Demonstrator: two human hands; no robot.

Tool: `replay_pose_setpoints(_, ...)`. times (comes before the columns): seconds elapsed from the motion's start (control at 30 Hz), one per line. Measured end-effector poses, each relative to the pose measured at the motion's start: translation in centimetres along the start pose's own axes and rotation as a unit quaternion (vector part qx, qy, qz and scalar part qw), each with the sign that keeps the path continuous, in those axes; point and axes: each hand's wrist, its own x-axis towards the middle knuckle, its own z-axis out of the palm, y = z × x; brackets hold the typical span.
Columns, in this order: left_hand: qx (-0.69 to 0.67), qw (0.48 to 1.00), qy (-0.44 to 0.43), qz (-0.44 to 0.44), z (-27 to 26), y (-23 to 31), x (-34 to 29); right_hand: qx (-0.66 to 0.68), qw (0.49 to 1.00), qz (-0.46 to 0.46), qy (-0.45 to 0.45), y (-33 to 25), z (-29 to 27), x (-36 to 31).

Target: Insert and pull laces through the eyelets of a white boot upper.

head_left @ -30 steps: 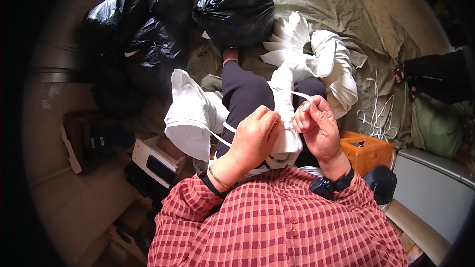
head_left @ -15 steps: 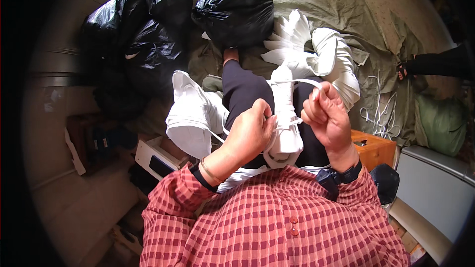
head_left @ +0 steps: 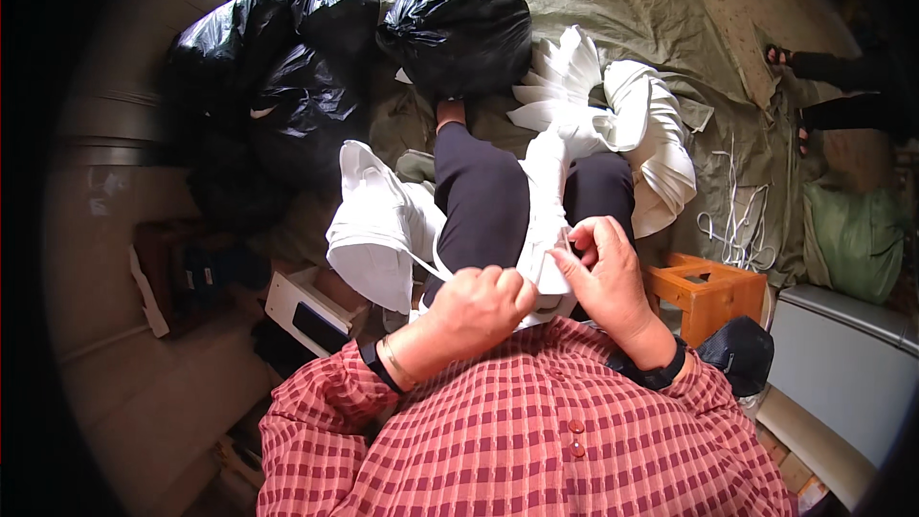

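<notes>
A white shoe upper (head_left: 546,196) lies lengthwise between my thighs, its near end close to my shirt. My left hand (head_left: 483,304) is closed in a fist at the near left side of it, knuckles up and fingertips hidden. A thin white shoelace (head_left: 426,266) runs from beside the left pile up to this hand. My right hand (head_left: 608,278) pinches the right edge of the upper with thumb and fingers. What lies between those fingertips is partly hidden.
White shoe uppers are bundled at left (head_left: 369,239) and in a curved stack at right (head_left: 661,148). Black plastic bags (head_left: 459,33) stand ahead. A wooden stool (head_left: 713,292), loose white laces (head_left: 737,230) and a green sack (head_left: 852,239) are at right. Another person's legs (head_left: 842,110) show far right.
My right hand has come down and inward to the upper's edge; the lace it held raised is no longer seen there. My left hand has moved nearer my body and turned knuckles up.
</notes>
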Motion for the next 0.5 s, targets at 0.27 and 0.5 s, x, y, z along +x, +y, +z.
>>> replay_pose_setpoints(0.27, -0.063, 0.987, 0.021, -0.146, 1.0, -0.8, 0.5, -0.047, 0.993, -0.103, 0.040, 0.0, 1.3, 1.8)
replay_pose_setpoints(0.5, -0.156, 0.977, 0.051, -0.135, 2.7, -0.2, 1.4, 0.056, 0.989, -0.135, 0.038, 0.8, 1.7, 0.9)
